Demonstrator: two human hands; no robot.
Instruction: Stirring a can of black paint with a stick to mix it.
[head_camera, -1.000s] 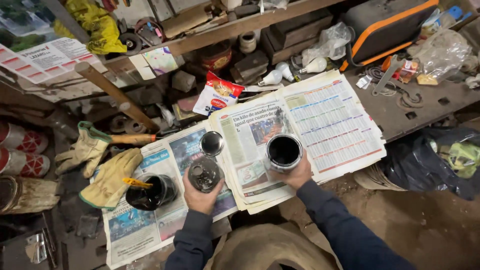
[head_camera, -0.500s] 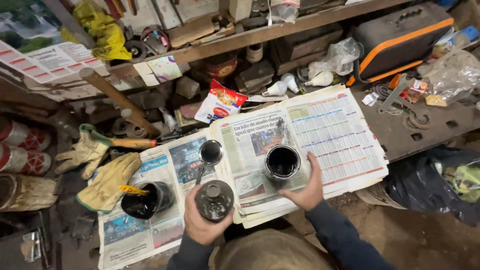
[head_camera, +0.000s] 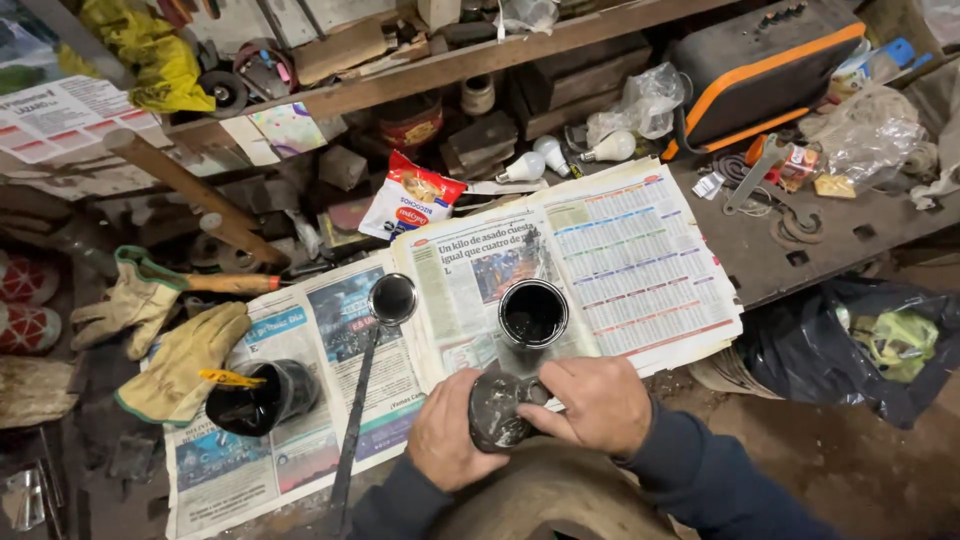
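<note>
We look down at a cluttered workbench (head_camera: 800, 265) spread with newspapers (head_camera: 620, 250). Both hands meet at the near edge around a small dark jar (head_camera: 497, 410). Our left hand (head_camera: 445, 430) cups the jar from the left, fingers curled around its side. Our right hand (head_camera: 590, 400) closes over it from the right, thumb and fingers wrapped at its top edge. The jar sits just above a rounded tan surface at the bottom of the view; we cannot tell whether it rests there.

Just beyond the hands, an open can (head_camera: 532, 313) of black liquid stands upright on the newspapers. To its left lies a round lid (head_camera: 392, 298), shiny side up, touching the end of a long dark stick (head_camera: 355, 410) that runs toward us. Further left, a black tub (head_camera: 262, 397) lies tilted with a yellow strip across its mouth, beside a pair of work gloves (head_camera: 165, 340). Behind the papers are a red snack bag (head_camera: 410, 200), light bulbs (head_camera: 565, 155) and an orange-edged case (head_camera: 770, 65). A black bag (head_camera: 850, 350) sits on the floor at right.
</note>
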